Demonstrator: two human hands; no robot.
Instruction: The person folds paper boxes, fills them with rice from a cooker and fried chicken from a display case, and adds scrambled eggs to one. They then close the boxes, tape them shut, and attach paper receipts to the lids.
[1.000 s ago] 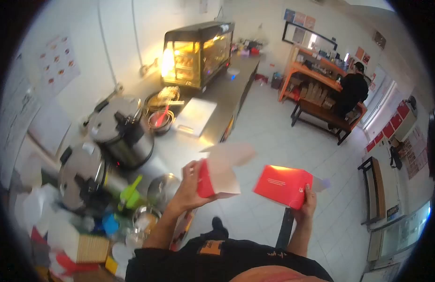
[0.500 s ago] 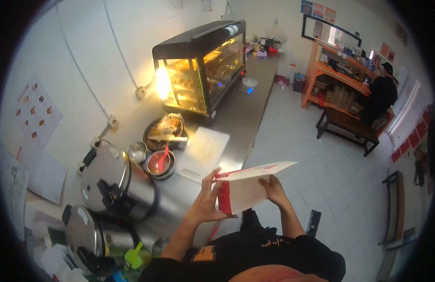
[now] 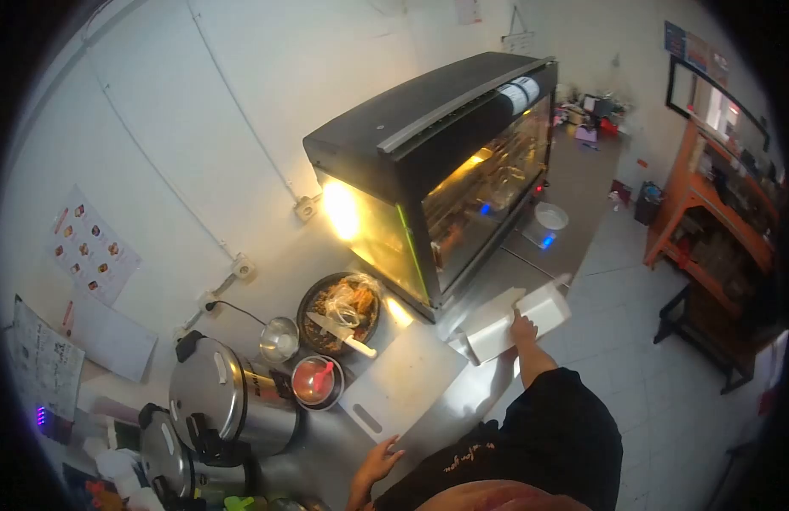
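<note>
White carton (image 3: 544,310) with open walls sits by the counter's (image 3: 313,456) front edge, beyond the cutting board (image 3: 411,375) and in front of the heated display cabinet (image 3: 429,98); whether it is one piece or two side by side, and whether it rests on the metal, I cannot tell. The right hand (image 3: 526,330) lies against it with fingertips on a panel, though whether that grip pinches or merely presses cannot be made out. The left hand's (image 3: 379,464) grip is loosely spread and holds nothing, near the board's lower corner. The likeliest trouble, I judge, is a light carton tipping toward the floor if the right hand nudges it outward, or thin walls creasing under a hard push. The knife (image 3: 350,339) lies across the pan (image 3: 303,324), its handle jutting toward the board, so a careless sleeve could knock it down. The carton looks like smooth, matte cardboard with flat faces and straight folds; the board is a pale, rounded slab with a slot; the counter is shiny metal; the pan is dark and round, filled with lumpy food and crinkled clear plastic.
</note>
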